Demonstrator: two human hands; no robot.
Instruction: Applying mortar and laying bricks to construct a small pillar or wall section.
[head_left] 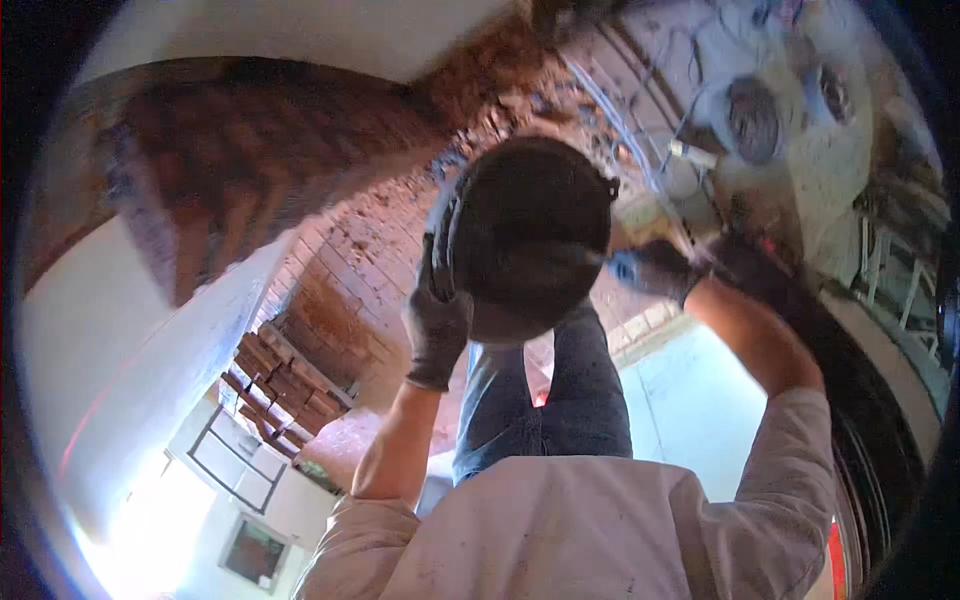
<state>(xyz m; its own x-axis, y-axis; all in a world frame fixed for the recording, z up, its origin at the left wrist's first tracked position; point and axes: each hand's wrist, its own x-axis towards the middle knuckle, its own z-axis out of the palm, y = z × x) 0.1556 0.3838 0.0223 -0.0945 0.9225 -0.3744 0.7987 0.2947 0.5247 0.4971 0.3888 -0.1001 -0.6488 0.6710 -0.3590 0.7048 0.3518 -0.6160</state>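
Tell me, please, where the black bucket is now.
In the head view, the black bucket is just above centre, its left side gripped by the left hand.

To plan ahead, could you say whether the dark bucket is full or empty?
Cannot tell: the dark bucket, against the left hand, looks black inside.

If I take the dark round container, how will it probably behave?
The dark round container is probably stiff: its outline looks evenly curved. It may be fairly light, since only the left hand grips it. Being round, it could roll if laid sideways.
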